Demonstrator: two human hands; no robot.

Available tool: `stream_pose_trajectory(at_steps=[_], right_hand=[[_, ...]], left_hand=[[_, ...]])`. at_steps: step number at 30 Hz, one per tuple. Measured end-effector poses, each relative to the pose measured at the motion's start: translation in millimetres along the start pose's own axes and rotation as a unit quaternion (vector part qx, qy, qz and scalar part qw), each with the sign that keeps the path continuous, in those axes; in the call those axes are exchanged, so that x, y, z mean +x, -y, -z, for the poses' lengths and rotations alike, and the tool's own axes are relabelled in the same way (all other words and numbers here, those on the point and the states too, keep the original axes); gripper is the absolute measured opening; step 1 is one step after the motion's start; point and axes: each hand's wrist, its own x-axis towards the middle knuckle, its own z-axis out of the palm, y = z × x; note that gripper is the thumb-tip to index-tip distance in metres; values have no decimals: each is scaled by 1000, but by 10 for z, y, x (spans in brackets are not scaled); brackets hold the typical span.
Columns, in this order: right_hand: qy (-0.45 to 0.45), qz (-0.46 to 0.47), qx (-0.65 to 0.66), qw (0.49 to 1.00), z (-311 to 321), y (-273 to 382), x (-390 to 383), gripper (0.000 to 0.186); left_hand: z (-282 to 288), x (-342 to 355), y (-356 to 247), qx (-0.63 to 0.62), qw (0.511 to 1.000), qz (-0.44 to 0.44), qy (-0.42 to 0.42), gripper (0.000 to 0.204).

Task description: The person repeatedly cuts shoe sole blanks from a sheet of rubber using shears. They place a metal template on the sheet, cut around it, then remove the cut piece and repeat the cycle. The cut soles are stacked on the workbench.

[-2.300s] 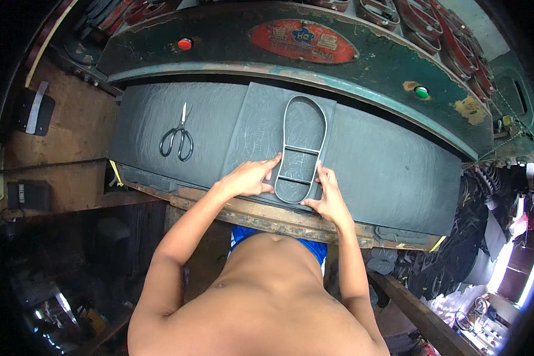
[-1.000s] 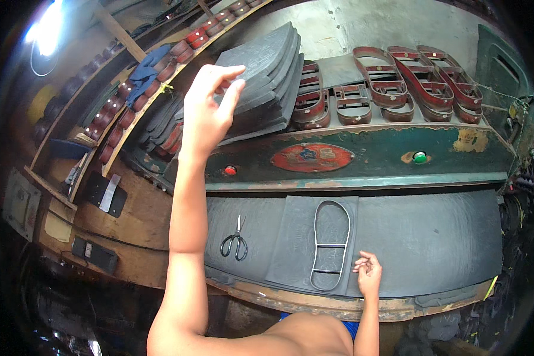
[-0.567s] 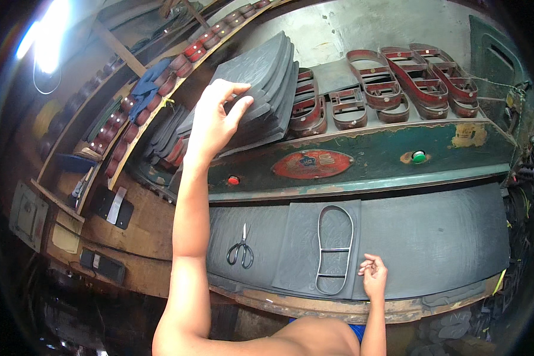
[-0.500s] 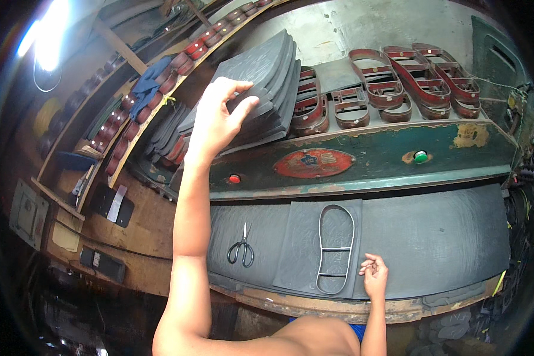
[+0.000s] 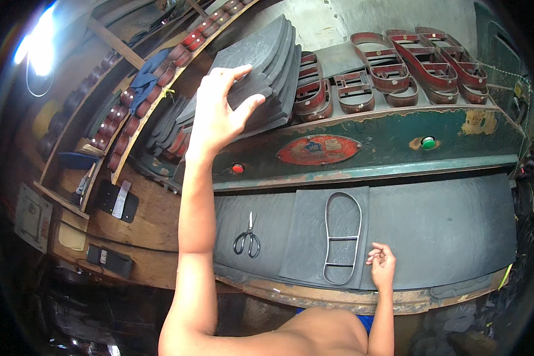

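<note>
My left hand [image 5: 221, 115] is raised at the end of an outstretched arm, in front of the stack of dark grey foam or rubber sheets [image 5: 252, 47]. Its thumb and fingers are spread; whether the fingertips touch the sheets, I cannot tell. My right hand [image 5: 382, 264] hovers low over the padded bed, fingers loosely bent and apart, holding nothing. Just left of it, a sole-shaped metal cutting die [image 5: 328, 237] with two crossbars lies on a square dark sheet [image 5: 302, 237]. Black-handled scissors [image 5: 247, 240] rest further left, points away from me.
A green machine beam [image 5: 391, 142] with a red button [image 5: 237, 168] and a green button [image 5: 428, 142] crosses beyond the bed. On top stand several red-brown sole dies [image 5: 424, 65]. Shelves with more dies [image 5: 193, 40] and a blue cloth [image 5: 151, 80] rise at left, above a wooden bench [image 5: 154, 207].
My left thumb has opened further from the fingers, by the sheet stack. The whole view has shifted slightly; my right hand stays beside the die.
</note>
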Motion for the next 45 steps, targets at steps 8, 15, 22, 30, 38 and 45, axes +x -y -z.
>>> stream_pose_trajectory(at_steps=[8,15,22,30,38,45], right_hand=[[0,7,2,1000,-10,8,-3,39],[-1,-7,1,1000,-1,35,1,37],[-5,-17,1,1000,-7,33,8,35],[-2,-10,-9,1000,-1,21,13,34],[-5,-10,1,1000,-14,33,15,33],[-4,-18,0,1000,-20,55,15,32]], left_hand=[[-106,-93,-63,77,997,-4,-31,68],[-179,-176,-70,72,995,-16,-62,78],[-324,-252,-49,107,988,-14,-108,89],[-381,-256,-38,101,986,-18,-135,90],[-447,-281,-78,98,985,-6,-144,90],[-449,-333,-123,108,985,1,-133,90]])
